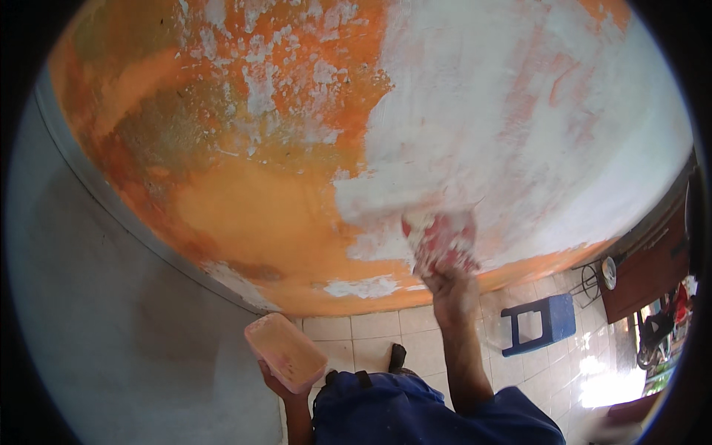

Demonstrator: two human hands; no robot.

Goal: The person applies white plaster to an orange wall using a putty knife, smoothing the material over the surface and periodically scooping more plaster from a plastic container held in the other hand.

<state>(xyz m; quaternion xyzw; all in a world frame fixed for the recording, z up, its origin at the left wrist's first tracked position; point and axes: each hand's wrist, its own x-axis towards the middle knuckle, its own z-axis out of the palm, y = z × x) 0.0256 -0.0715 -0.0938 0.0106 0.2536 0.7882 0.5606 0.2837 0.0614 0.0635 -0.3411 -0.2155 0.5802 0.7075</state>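
Your right hand point(454, 295) grasps the lower part of a flat spreader point(443, 239), red in colour and smeared with whitish paste. The spreader is slightly blurred; its upper edge lies at the wall point(512, 126) — whether it presses there, I cannot tell. Behind it, the wall is coated whitish with pinkish streaks; to the left you have orange paint with pale patches.

Your left hand point(274, 380) holds a pinkish rectangular tray point(288, 351) by its left and lower side, with the fingers partly hidden behind it. The tray is tilted, near the bottom of the wall, and some residue can be seen inside.

On your left side stands a grey-blue surface point(126, 319). On the tiled floor point(375, 326), to the right of your right forearm, there is a blue stool point(558, 317).
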